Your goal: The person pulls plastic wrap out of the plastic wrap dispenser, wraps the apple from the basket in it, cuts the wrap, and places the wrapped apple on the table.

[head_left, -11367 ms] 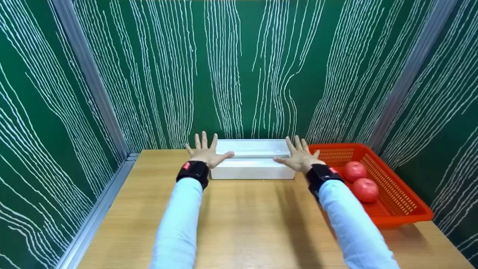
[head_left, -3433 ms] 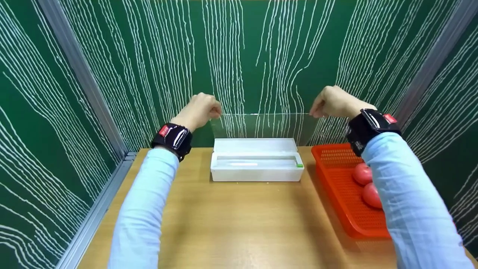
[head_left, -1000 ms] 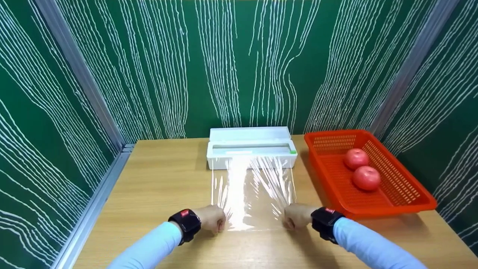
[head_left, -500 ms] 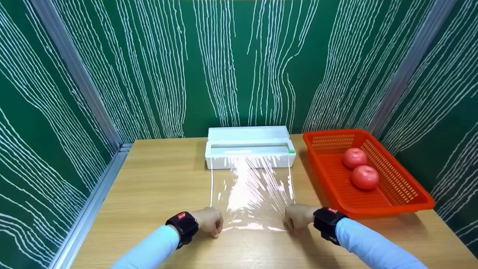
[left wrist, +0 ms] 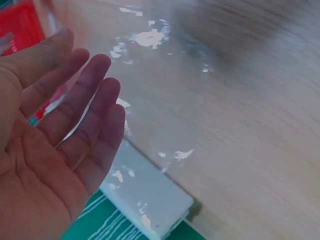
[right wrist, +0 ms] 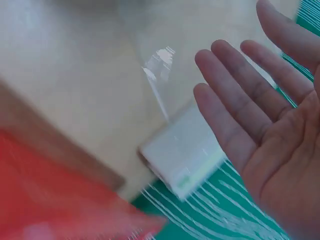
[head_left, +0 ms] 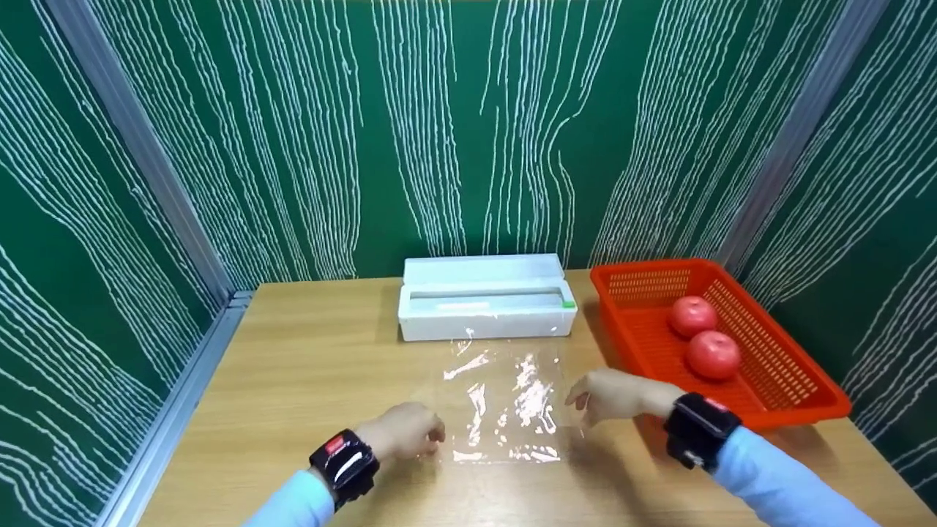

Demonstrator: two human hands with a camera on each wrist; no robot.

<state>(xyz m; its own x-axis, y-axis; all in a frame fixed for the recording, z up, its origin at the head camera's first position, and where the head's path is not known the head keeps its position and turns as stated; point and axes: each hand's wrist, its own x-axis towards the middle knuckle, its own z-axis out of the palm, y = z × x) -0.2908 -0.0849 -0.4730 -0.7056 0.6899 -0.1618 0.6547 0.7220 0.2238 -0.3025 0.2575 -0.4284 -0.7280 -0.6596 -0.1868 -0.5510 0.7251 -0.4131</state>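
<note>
A clear sheet of cling film (head_left: 505,399) lies wrinkled on the wooden table, stretching from the front of a white cling film box (head_left: 483,326) toward the person. The lid of the box is raised, and a green piece sits at its right end. My left hand (head_left: 407,430) is at the film's near left corner; in the left wrist view its fingers (left wrist: 82,102) are loosely bent with nothing between them. To the right of the film, my right hand (head_left: 613,395) hovers apart from it. Its fingers (right wrist: 245,95) are spread and hold nothing in the right wrist view.
A red plastic basket (head_left: 794,369) stands on the right of the table, close to the right forearm. Two round red fruits, an upper one (head_left: 693,316) and a lower one (head_left: 713,356), lie inside. Green panels with white lines (head_left: 505,146) surround the table (head_left: 307,351).
Both hands lifted the film from the box, pulled it toward the person, and have let go of its near corners. The film has settled loosely; the right hand has moved off rightward.
</note>
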